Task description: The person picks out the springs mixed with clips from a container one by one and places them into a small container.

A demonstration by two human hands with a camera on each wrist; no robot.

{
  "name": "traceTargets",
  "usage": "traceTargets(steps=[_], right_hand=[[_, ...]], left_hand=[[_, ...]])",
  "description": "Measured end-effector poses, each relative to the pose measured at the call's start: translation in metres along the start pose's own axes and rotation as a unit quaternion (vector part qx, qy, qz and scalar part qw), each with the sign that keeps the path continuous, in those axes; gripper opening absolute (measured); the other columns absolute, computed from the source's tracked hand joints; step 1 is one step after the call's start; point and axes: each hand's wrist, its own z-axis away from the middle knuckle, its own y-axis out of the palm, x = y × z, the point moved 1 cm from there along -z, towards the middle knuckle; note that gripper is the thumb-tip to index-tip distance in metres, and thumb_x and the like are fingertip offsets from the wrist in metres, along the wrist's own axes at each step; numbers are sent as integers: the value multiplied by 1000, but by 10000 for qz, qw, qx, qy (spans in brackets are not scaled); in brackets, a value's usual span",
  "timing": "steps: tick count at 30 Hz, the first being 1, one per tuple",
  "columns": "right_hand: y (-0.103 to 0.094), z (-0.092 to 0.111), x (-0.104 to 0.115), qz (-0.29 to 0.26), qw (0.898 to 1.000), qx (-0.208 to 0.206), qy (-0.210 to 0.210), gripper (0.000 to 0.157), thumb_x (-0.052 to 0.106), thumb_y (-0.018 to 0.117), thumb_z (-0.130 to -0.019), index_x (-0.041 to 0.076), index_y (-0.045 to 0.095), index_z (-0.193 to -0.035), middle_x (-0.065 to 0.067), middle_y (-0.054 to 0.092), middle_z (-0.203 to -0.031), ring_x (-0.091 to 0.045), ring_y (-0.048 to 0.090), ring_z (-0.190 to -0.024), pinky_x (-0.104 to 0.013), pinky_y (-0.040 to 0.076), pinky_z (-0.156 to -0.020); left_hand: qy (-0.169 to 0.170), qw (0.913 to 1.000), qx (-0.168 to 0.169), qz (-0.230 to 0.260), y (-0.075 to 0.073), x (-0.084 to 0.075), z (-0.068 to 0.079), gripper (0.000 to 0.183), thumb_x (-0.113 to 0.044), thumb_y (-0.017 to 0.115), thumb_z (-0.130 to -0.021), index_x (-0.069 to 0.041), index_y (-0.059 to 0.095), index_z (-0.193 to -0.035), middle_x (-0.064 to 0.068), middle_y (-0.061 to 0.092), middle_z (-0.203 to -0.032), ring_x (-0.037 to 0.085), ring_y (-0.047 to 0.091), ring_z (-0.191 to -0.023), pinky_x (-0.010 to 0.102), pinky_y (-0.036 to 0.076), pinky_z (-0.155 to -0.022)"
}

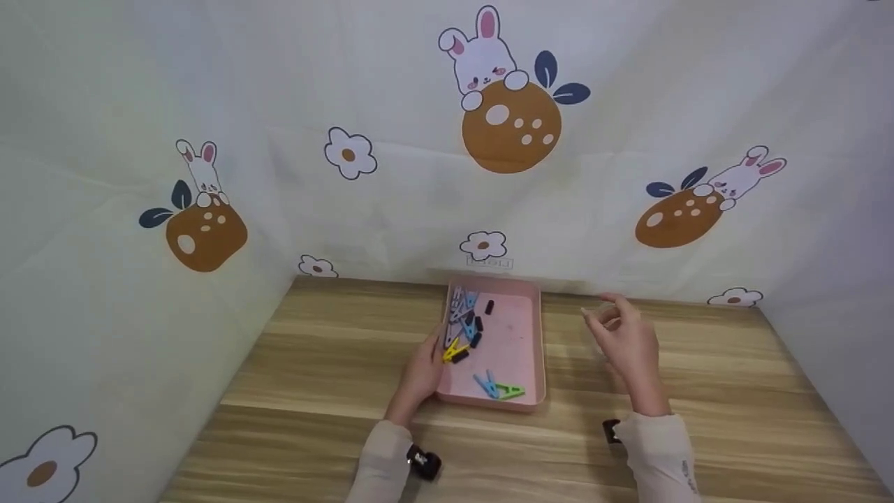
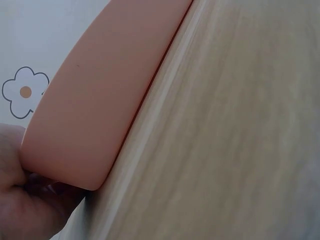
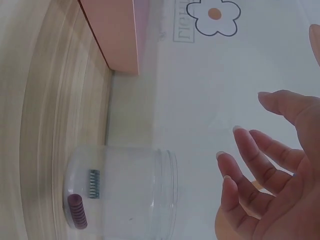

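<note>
A pink tray (image 1: 525,335) lies on the table, and my left hand (image 1: 422,370) holds it by its left side. In the left wrist view that hand (image 2: 25,200) is at the end of the tray wall (image 2: 105,95). Inside the tray, grey clothespins (image 1: 450,335) and blue ones crowd the left side with a yellow clothespin (image 1: 454,350) and several small black pieces (image 1: 475,340). A blue clothespin (image 1: 488,385) and a green clothespin (image 1: 511,391) lie near the front. My right hand (image 1: 628,342), fingers loosely bent and holding nothing, hovers right of the tray, near a clear jar (image 3: 132,195).
Within the jar are a dark green spring (image 3: 94,184) and a dark red ridged piece (image 3: 77,211). The wood-grain table (image 1: 328,349) is bounded by a printed white cloth (image 1: 391,209) at the back and sides. Each wrist wears a black camera (image 1: 424,462).
</note>
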Motion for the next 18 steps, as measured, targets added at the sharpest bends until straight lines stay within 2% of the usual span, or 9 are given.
traceTargets(steps=[6,12,18], right_hand=[[10,-2,5,-4,9996,186,-204,40,22,78,-97,1,69,-130,-13,73,-88,-31,72,-80,-44,59,-70],[17,-3,11,34,9985,353,-416,39,20,80,-95,1,71,-128,-17,73,-98,-29,69,-77,-41,55,-66],[23,-5,20,133,9960,673,-567,40,16,79,-95,0,69,-130,-21,72,-105,-32,66,-82,-44,55,-70]], left_hand=[[133,9999,-34,-98,-1,1,0,48,-12,40,-114,-6,39,-162,21,46,-162,40,43,-150,54,34,-124],[332,9994,6,-85,0,3,1,47,-14,38,-116,-5,40,-162,22,46,-162,40,43,-150,55,34,-124],[192,9998,62,58,0,1,1,48,-16,37,-116,-8,39,-163,19,43,-164,38,40,-153,54,33,-125]])
